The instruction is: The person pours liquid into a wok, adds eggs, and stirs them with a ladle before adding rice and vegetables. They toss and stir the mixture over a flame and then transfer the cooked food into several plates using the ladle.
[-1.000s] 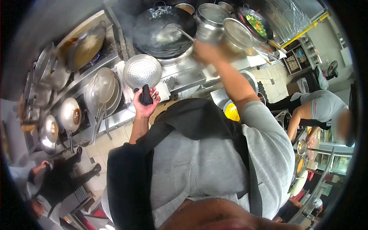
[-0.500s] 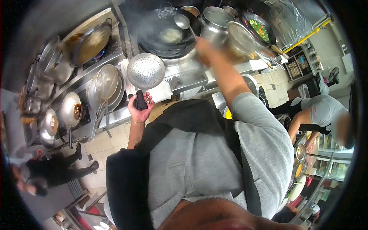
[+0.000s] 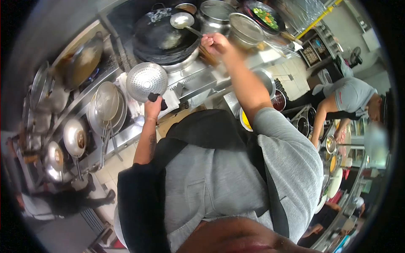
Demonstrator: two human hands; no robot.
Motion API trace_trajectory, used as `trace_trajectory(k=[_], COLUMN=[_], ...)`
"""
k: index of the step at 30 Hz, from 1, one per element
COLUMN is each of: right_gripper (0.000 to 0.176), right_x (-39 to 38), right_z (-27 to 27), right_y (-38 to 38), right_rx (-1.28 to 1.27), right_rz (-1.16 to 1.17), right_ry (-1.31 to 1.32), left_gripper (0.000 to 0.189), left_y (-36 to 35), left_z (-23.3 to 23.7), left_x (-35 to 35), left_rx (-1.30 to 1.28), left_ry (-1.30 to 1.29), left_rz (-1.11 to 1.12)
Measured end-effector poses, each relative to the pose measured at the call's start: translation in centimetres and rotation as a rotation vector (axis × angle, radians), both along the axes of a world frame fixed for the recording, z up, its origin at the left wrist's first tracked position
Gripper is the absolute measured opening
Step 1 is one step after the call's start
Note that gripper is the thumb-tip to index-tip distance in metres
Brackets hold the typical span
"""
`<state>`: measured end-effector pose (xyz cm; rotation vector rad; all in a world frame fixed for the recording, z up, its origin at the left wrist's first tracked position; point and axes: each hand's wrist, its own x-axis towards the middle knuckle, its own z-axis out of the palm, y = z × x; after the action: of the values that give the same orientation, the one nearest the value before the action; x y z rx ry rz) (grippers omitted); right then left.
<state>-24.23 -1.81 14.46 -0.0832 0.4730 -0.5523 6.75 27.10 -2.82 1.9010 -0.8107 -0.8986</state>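
My right hand (image 3: 215, 44) is closed round the handle of a metal ladle (image 3: 182, 20), whose bowl hangs above the black wok (image 3: 145, 40) on the range. Pale, steaming food or liquid (image 3: 171, 41) shows blurred in the wok. My left hand (image 3: 153, 110) is closed on a bunched black cloth (image 3: 157, 101) at the near edge of a round perforated strainer (image 3: 146, 81). The cloth appears to wrap the strainer's handle, which is hidden. This strainer rests on the steel counter in front of the wok.
On the left, another wok (image 3: 86, 61) holds oil over a blue flame. Pans (image 3: 75, 137) and stacked strainers (image 3: 106, 101) line the left counter. A lidded pot (image 3: 217, 12), a mesh strainer (image 3: 246, 28) and a vegetable wok (image 3: 263, 19) stand at right. A co-worker (image 3: 348, 99) bends nearby.
My left hand has gone from lying open under the cloth to gripping it, and has moved up closer to the strainer. The ladle stays in my right hand. The view has shifted.
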Motion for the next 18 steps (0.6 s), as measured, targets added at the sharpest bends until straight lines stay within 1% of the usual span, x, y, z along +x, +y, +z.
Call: trace_trajectory(k=[1, 2, 3, 4, 5, 6, 8, 9, 11, 12, 14, 15, 16, 17, 18], right_gripper=[0.022, 0.009, 0.009, 0.009, 0.011, 0.013, 0.014, 0.014, 0.003, 0.017, 0.033, 0.050, 0.069, 0.070, 0.073], right_x=[-1.2, -2.5, -3.6, -4.9, -7.0, -8.2, -10.7, -11.8, -13.9, -14.3, -16.9, -17.2, -17.5, -18.5, -19.7], right_z=[1.3, 2.4, 4.7, 6.2, 6.4, 8.0, 9.8, 10.0, 9.8, 8.6, 6.2, 5.5, 4.8, 2.2, -1.2], right_y=[0.0, 0.3, 1.3, 2.0, 0.8, 1.5, 2.0, 2.1, 1.9, 1.8, 1.3, 1.9, 2.0, 1.4, 0.8], right_rx=[-0.016, -0.117, -0.174, -0.230, -0.264, -0.281, -0.352, -0.349, -0.446, -0.528, -0.904, -0.958, -1.008, -1.154, -1.327], right_rz=[-0.022, -0.102, -0.158, -0.217, -0.129, -0.167, -0.254, -0.295, -0.322, -0.431, -0.204, -0.157, -0.097, -0.057, -0.094], right_ry=[0.018, 0.017, 0.059, 0.104, 0.088, 0.157, 0.343, 0.351, 0.742, 1.044, 1.580, 1.768, 1.959, 2.201, 2.379], left_gripper=[0.044, 0.044, 0.047, 0.051, 0.061, 0.061, 0.069, 0.067, 0.066, 0.068, 0.070, 0.070, 0.070, 0.069, 0.068], left_y=[-0.8, -1.2, -1.3, -1.2, -0.9, -0.6, -0.7, -0.5, -0.3, -0.2, -0.3, -0.1, -0.3, -0.2, -0.3], left_z=[-0.3, -0.7, -2.3, -2.6, -3.0, -3.2, -3.6, -3.2, -0.9, -1.4, -2.1, -0.5, -1.1, -2.0, -2.6], left_x=[0.0, -0.1, 0.0, -0.3, -0.8, -1.1, -1.5, -1.8, -2.4, -1.9, -1.3, -1.6, -1.5, -1.1, -0.9], left_rx=[0.073, 0.068, 0.028, -0.016, 0.074, 0.064, 0.082, 0.071, 0.097, 0.047, -0.006, 0.026, 0.015, -0.122, -0.269], left_ry=[-0.253, -0.251, -0.320, -0.388, -0.451, -0.451, -0.470, -0.468, -0.427, -0.443, -0.482, -0.482, -0.489, -0.726, -0.953], left_rz=[-0.083, -0.117, -0.151, -0.188, -0.202, -0.242, -0.151, -0.137, -0.138, -0.165, -0.209, -0.229, -0.265, -0.183, -0.092])
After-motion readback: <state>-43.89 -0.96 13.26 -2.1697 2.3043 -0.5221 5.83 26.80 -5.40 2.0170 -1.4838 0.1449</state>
